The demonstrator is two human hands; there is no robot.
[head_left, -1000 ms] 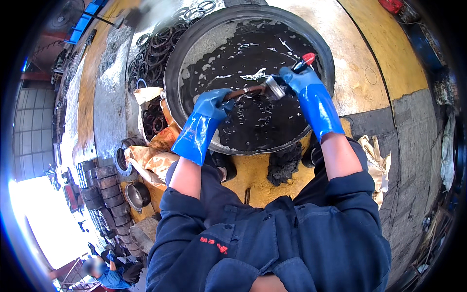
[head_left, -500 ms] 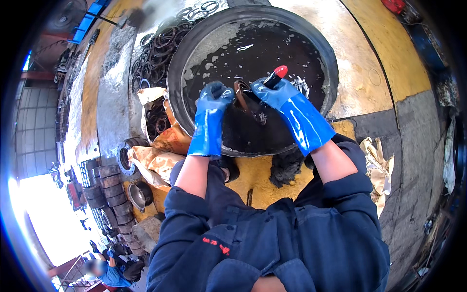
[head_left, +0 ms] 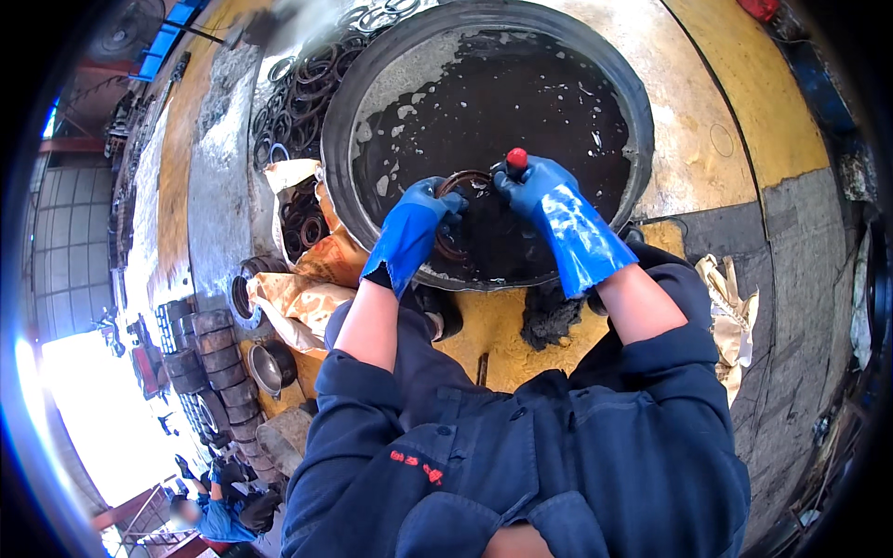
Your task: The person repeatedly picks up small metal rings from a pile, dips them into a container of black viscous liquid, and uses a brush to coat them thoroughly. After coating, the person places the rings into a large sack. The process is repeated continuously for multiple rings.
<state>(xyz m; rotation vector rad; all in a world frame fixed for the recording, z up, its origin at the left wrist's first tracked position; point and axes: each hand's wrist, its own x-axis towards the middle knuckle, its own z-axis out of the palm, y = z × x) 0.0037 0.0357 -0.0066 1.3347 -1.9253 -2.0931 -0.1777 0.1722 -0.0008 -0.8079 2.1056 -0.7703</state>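
The gloved left hand (head_left: 433,208), curled, grips a brown ring (head_left: 462,176) at the basin's (head_left: 640,112) seven o'clock, over dark liquid (head_left: 530,93); the gloved right hand (head_left: 538,186) is wrapped around a red-tipped handle (head_left: 516,160). A slick grip could drop the ring.

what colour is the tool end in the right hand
The tool end is red, in head view.

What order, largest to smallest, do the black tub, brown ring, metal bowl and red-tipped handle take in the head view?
1. Black tub
2. Brown ring and metal bowl: too close to rank, with the ring partly hidden
3. Red-tipped handle, visible part only
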